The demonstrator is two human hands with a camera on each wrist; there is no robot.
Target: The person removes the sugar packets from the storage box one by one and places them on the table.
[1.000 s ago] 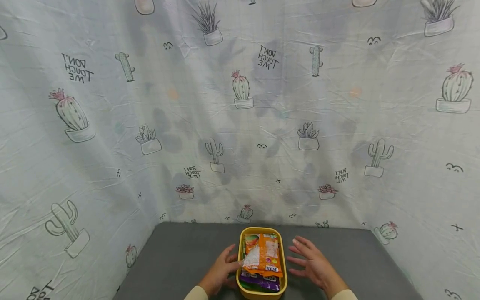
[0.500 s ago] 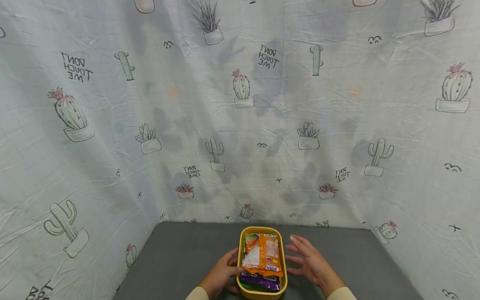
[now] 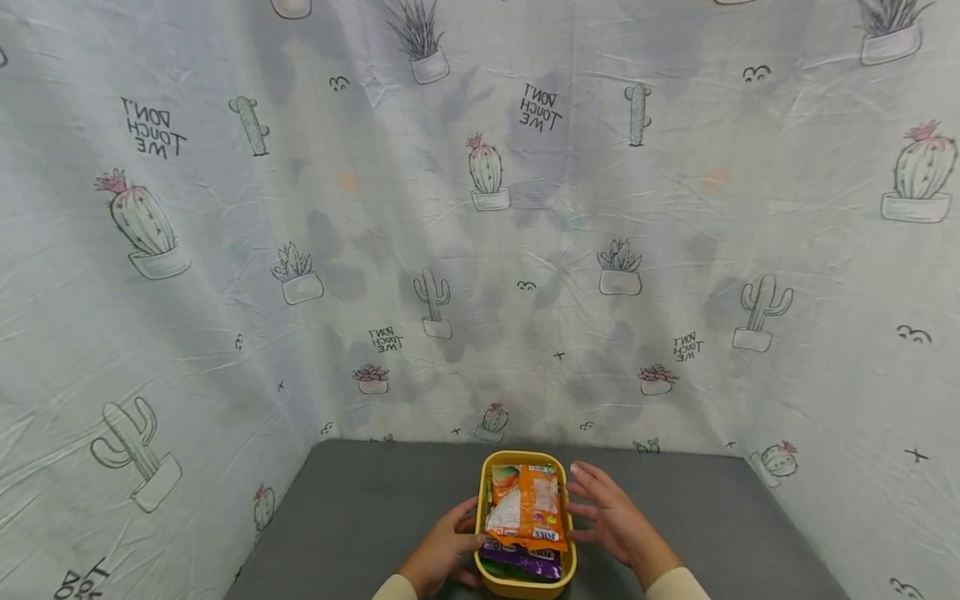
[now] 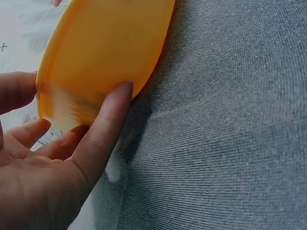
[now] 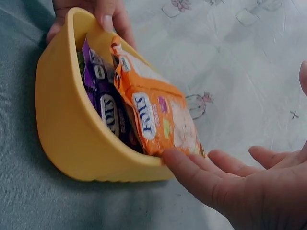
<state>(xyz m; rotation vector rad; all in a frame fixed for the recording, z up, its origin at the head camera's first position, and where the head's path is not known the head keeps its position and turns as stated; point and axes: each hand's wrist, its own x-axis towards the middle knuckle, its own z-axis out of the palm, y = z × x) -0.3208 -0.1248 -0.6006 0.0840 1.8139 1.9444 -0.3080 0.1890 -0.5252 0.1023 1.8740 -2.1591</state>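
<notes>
A yellow plastic bin (image 3: 525, 590) with rounded corners stands on the grey table. Inside, an orange candy packet (image 3: 527, 504) lies over a purple packet (image 3: 528, 562), and a bit of green shows below them. My left hand (image 3: 444, 546) grips the bin's left wall, thumb over the rim; the left wrist view shows its other fingers spread along the outside of the yellow bin (image 4: 110, 43). On the right side, my right hand (image 3: 611, 517) has extended, spread fingers, their tips right at the rim. In the right wrist view a fingertip (image 5: 172, 155) overlaps the rim beside the orange packet (image 5: 153, 105).
The grey cloth-covered table (image 3: 367, 483) spreads out on both sides of the bin. Behind it and at both sides hangs a pale curtain (image 3: 510, 250) printed with cacti and mirrored lettering.
My right hand has moved left, bringing its fingers from apart from the bin up to its right rim. My left hand, the bin and the packets stay nearly in place.
</notes>
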